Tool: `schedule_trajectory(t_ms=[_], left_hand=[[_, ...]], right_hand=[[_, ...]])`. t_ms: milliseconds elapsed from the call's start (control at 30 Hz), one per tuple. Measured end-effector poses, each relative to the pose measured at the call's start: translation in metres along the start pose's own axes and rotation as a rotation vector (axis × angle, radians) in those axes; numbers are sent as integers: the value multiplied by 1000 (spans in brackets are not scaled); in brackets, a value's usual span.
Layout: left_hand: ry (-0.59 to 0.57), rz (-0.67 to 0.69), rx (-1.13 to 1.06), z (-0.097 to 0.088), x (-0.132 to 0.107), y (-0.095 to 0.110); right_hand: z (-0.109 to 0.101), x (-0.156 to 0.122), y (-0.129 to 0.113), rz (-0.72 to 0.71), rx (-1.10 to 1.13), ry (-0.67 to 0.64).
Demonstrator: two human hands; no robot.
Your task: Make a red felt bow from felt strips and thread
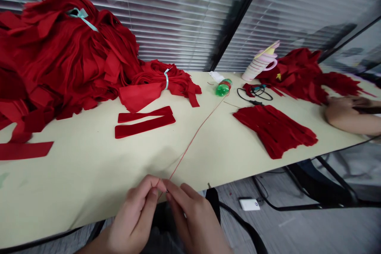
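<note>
Two hands (pixel 135 211) pinch one red thread (pixel 190 143) near two red strips (pixel 143 127).

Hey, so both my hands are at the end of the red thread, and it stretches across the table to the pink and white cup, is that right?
Not quite. In the head view the red thread runs to the green object wound with red, not to the cup. Your left hand and right hand are at its near end.

Muted light casts soft shadows on the table (pixel 214 154), with stretching and blur toward the edges.
</note>
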State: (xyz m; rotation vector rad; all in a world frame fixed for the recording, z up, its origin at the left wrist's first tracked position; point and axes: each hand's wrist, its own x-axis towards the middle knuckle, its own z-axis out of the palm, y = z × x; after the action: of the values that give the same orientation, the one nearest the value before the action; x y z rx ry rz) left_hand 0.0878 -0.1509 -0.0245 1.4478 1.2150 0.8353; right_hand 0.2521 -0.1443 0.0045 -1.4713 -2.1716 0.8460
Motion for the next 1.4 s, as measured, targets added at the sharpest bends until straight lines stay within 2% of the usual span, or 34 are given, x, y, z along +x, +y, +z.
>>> schedule_trajectory(t_ms=[67, 233, 433, 567, 633, 733, 833, 933, 1067, 1167, 1267, 1400], left_hand=[[22, 85, 30, 1, 0, 1], [191, 339, 25, 3, 2, 9], [222, 479, 122, 1, 12, 11], [305, 566, 145, 8, 18, 15], [298, 588, 169, 12, 19, 18], [221, 626, 203, 13, 18, 20], [118, 599, 265, 11, 16, 19], [65, 569, 298, 9, 14, 19], [229, 547, 116, 14, 14, 21], [362, 444, 4, 18, 14, 23], [386, 340, -63, 19, 13, 23], [371, 280, -123, 20, 11, 19]], right_hand=[[4, 1, 0, -4, -30, 14], [7, 2, 1, -5, -53, 34], [9, 2, 4, -10, -24, 107], [14, 1, 5, -48, 54, 166], [15, 1, 4, -74, 122, 145], [11, 1, 1, -101, 220, 75], [4, 0, 0, -86, 313, 19], [2, -3, 2, -89, 365, 51], [7, -7, 8, -54, 382, 112], [12, -9, 10, -54, 369, 153], [14, -10, 10, -46, 351, 210], [14, -11, 8, -49, 325, 312]])
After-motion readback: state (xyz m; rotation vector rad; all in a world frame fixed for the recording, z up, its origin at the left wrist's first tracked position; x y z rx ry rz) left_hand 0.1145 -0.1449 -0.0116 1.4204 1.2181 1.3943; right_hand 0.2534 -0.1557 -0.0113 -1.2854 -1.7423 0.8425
